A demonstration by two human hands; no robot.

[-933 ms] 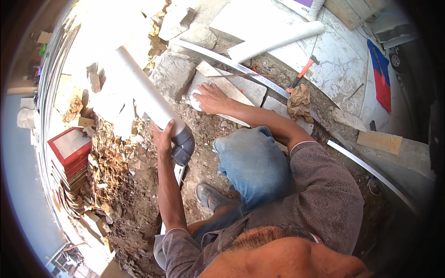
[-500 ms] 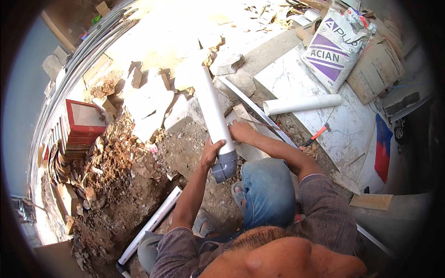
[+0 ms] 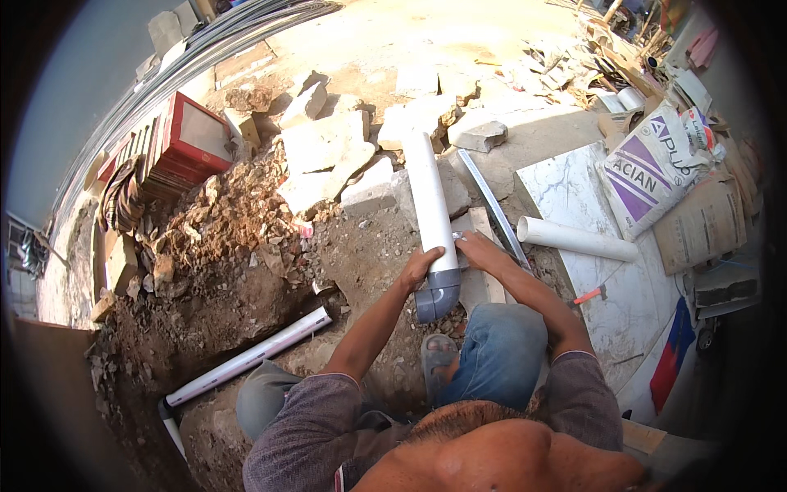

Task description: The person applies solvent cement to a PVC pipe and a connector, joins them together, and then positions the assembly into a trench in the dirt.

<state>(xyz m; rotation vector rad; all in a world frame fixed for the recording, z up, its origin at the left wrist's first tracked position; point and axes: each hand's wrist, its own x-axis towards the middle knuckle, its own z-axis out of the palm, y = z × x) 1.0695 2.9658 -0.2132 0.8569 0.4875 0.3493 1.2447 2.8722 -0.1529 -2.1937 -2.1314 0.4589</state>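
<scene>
A white plastic pipe (image 3: 430, 197) slants away from me, with a grey elbow fitting (image 3: 438, 297) on its near end. My left hand (image 3: 420, 269) is closed round the pipe just above the elbow, thumb across its top. Close against the pipe's right side is my right hand (image 3: 482, 251), its fingers bent together. Something small and pale shows at those fingertips, too small to name. Below the elbow are my knee in blue jeans and a sandalled foot.
Another white pipe (image 3: 270, 348) lies in the dug soil at left. A short pipe (image 3: 574, 238) and an orange-handled hammer (image 3: 589, 295) rest by the marble slab (image 3: 566, 184) on the right, near a cement bag (image 3: 648, 172). Broken concrete (image 3: 328, 156) lies ahead.
The view has shifted, so the surroundings sit differently in the picture. My left hand stays on the pipe near the elbow, and my right hand remains beside it.
</scene>
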